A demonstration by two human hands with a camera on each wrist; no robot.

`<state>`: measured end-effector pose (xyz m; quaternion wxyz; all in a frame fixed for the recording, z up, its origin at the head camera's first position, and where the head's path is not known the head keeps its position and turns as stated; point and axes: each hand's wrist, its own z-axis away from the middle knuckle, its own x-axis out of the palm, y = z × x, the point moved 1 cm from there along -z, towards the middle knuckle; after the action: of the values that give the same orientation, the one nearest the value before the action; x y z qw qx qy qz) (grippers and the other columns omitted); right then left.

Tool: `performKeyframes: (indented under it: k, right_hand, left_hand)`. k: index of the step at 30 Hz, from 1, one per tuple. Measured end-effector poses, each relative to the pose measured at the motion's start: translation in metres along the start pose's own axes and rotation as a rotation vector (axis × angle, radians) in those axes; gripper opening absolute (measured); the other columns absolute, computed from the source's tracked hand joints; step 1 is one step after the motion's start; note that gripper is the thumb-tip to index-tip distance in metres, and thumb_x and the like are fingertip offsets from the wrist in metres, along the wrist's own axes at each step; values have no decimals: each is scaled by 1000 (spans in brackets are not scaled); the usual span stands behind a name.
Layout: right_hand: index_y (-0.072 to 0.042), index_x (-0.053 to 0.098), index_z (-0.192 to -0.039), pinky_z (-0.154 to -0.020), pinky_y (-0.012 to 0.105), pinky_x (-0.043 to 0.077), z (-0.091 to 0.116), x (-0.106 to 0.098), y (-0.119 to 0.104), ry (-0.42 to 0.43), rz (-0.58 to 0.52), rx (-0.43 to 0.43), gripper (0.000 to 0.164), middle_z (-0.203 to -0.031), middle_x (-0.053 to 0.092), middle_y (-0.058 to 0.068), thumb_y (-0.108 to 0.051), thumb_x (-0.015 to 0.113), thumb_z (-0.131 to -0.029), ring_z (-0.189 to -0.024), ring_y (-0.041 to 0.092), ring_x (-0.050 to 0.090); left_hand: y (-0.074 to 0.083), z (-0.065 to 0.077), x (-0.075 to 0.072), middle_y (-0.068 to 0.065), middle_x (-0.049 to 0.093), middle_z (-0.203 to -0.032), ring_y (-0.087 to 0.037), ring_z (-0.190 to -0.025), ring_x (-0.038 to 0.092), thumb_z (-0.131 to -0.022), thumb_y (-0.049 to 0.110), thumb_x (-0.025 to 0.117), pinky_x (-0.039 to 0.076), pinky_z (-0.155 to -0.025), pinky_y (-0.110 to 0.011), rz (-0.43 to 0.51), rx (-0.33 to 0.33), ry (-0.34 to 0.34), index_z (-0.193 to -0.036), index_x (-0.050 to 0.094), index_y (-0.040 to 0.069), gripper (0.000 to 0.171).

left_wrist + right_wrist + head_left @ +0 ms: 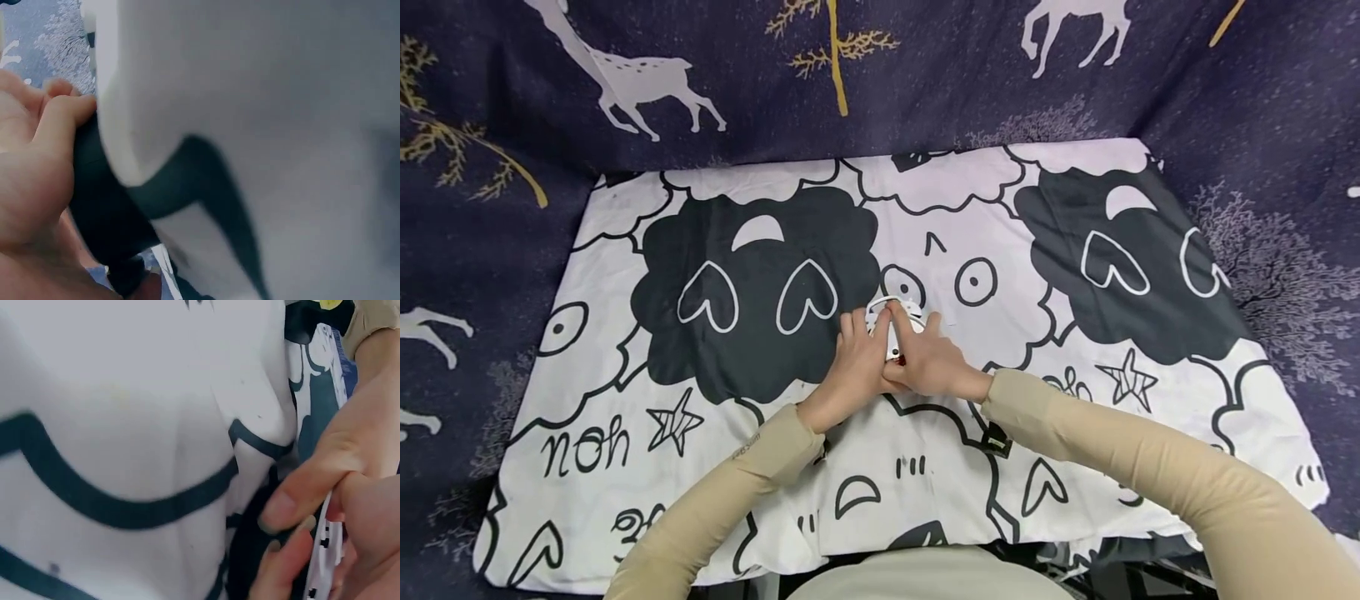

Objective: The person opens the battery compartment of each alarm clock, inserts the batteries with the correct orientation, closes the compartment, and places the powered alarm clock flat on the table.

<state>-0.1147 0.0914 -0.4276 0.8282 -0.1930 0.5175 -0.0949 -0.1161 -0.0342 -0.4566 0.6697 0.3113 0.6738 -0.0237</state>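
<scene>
Both hands meet near the middle of the cloth around a small white piece (892, 340) with dark spots, whose kind I cannot tell. My left hand (848, 365) grips it from the left, fingers pointing away from the body. From the right, my right hand (934, 360) holds the same piece, its fingers bent over the top. A curved white rim shows beyond the fingertips, and a small red spot lies between the hands. In the right wrist view the piece appears edge-on as a thin white strip (322, 553) with black marks, fingers close around it.
A white cloth (760, 492) printed with black and white cartoon sheep covers the work surface. Dark blue fabric (925, 75) with white deer and yellow branches hangs behind and at the sides. The person's beige sleeves (1097, 425) reach in from the near edge.
</scene>
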Motion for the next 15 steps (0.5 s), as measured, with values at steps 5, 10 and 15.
performKeyframes:
  k: [5, 10, 15]
  right_hand:
    - [-35, 13, -139, -41, 32, 39, -1, 1, 2, 41, -65, 13, 83, -105, 37, 25, -34, 63, -74, -57, 28, 50]
    - [-36, 18, -138, -49, 30, 39, -2, 0, 6, 35, -128, -21, 80, -103, 38, 21, -34, 67, -75, -67, 28, 49]
    - [-33, 21, -137, -56, 31, 38, -3, -1, 10, 43, -126, -87, 78, -99, 45, 20, -35, 69, -76, -83, 29, 43]
  left_hand:
    - [-2, -1, 1, -24, 36, -105, -31, -90, 30, -48, 46, 86, 38, -68, -37, -11, 18, -31, -132, 34, 0, 109]
    - [-14, -8, -14, -23, 32, -111, -31, -97, 26, -61, 41, 82, 38, -78, -38, 208, 55, -262, -136, 27, 0, 102]
    - [-30, -13, -31, -12, 31, -116, -24, -102, 25, -68, 44, 77, 33, -92, -36, 448, 3, -494, -146, 20, 15, 102]
